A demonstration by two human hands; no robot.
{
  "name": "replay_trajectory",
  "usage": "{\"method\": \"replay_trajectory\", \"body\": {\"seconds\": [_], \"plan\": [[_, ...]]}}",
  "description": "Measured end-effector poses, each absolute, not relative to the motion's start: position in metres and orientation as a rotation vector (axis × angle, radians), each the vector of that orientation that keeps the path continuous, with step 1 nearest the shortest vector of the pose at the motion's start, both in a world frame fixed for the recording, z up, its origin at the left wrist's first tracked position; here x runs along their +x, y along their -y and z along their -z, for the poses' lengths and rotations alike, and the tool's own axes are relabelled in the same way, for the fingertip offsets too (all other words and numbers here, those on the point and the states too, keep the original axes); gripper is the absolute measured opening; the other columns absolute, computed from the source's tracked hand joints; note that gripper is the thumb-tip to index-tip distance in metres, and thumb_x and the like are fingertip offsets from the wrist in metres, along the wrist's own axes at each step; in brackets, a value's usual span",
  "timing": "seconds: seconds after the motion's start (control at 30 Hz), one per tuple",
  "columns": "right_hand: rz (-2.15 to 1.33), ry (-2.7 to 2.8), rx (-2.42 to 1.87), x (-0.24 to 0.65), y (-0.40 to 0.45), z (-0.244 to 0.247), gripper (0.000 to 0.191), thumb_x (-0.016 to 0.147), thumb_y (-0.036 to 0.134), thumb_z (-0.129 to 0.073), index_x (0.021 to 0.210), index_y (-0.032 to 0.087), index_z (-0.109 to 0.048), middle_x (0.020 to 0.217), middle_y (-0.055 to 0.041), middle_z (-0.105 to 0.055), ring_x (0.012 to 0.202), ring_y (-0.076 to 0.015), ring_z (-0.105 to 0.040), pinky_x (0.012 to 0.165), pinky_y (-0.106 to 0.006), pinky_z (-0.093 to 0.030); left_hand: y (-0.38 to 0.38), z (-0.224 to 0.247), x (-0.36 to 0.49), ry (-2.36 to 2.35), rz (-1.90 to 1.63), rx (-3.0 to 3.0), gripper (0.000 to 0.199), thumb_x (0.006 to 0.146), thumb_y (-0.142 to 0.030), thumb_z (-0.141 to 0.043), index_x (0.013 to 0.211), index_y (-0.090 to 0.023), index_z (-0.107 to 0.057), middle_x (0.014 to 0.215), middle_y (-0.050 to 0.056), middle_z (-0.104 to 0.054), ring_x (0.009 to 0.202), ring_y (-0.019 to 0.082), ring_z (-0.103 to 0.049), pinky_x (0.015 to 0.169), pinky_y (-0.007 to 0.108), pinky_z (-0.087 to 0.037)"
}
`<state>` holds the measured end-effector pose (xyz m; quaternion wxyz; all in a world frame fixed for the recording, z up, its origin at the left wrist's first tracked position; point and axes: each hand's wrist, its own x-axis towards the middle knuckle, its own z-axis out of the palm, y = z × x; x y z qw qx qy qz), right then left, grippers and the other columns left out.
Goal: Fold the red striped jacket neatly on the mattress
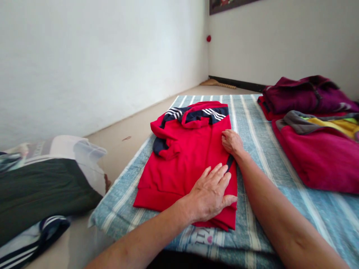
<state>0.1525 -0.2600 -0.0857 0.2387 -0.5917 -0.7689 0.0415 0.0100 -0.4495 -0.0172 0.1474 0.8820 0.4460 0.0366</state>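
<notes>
A red jacket [193,164] with navy panels and white stripes lies partly folded on a striped blue cloth [252,149]. Its sleeves are bent in over the upper part and the left side. My left hand [211,192] rests flat on the lower right of the jacket, palm down, fingers stretched and a little apart. Farther up, my right hand [232,142] is at the jacket's right edge with its fingers curled in on the fabric. A short navy strip shows between the two hands.
On the right lie folded clothes: a purple jacket [305,95] on red fabric, and a crimson garment [322,153] with a grey and yellow one on it. Dark green clothing [47,190] and a white bag [64,147] are at left. White walls [98,56] stand behind.
</notes>
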Motion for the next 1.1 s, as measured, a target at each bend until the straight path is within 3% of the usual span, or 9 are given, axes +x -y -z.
{"method": "replay_trajectory", "body": {"seconds": [0.43, 1.1], "plan": [[-0.118, 2.113, -1.623, 0.156, 0.261, 0.084, 0.024, 0.084, 0.019, -0.039, 0.083, 0.017, -0.063, 0.093, -0.0090, -0.064, 0.089, -0.0194, -0.055, 0.076, -0.027, -0.036, 0.457, 0.037, 0.008, -1.294, -0.155, 2.663, 0.062, 0.095, -0.054, -0.026, 0.140, -0.012, -0.036, 0.152, 0.013, -0.028, 0.142, 0.023, -0.018, 0.115, 0.045, -0.016], [-0.112, 2.037, -1.473, 0.156, 0.262, 0.091, 0.021, 0.080, 0.017, -0.043, 0.076, 0.017, -0.063, 0.083, -0.0076, -0.063, 0.081, -0.0187, -0.055, 0.074, -0.027, -0.039, 0.504, 0.026, 0.008, -1.436, -0.463, 2.569, 0.050, 0.090, -0.042, -0.050, 0.129, -0.010, -0.049, 0.144, 0.015, -0.041, 0.136, 0.028, -0.033, 0.108, 0.049, -0.036]]}}
